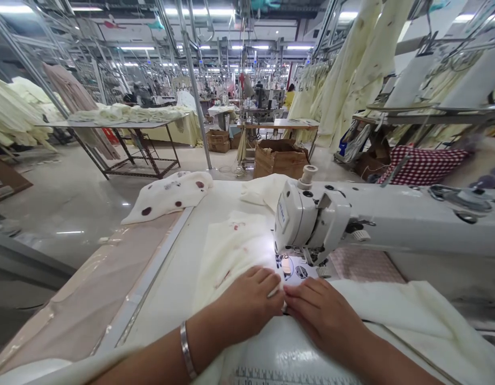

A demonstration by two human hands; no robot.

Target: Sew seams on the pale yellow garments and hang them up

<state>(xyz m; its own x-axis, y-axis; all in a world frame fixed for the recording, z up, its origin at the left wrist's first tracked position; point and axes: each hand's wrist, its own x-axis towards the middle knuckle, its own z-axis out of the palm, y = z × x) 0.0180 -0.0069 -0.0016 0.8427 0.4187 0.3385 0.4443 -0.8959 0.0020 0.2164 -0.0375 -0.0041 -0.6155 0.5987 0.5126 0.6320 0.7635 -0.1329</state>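
Note:
Just in front of the lit needle area of a white sewing machine, my two hands nearly meet. My left hand is closed on the edge of a cream fabric piece with faint reddish prints, its fingers curled down. Close beside it, my right hand has thumb and fingers pinched together at the same fabric edge. The fabric spreads to the left of the presser foot, flat on the white table. Exactly how much cloth lies between the fingertips is hidden.
A spotted cream cloth lies at the table's far left corner. More cream fabric rests right of my right hand. A ruler strip marks the near edge. Beyond stand a cardboard box and a side table with stacked cloth.

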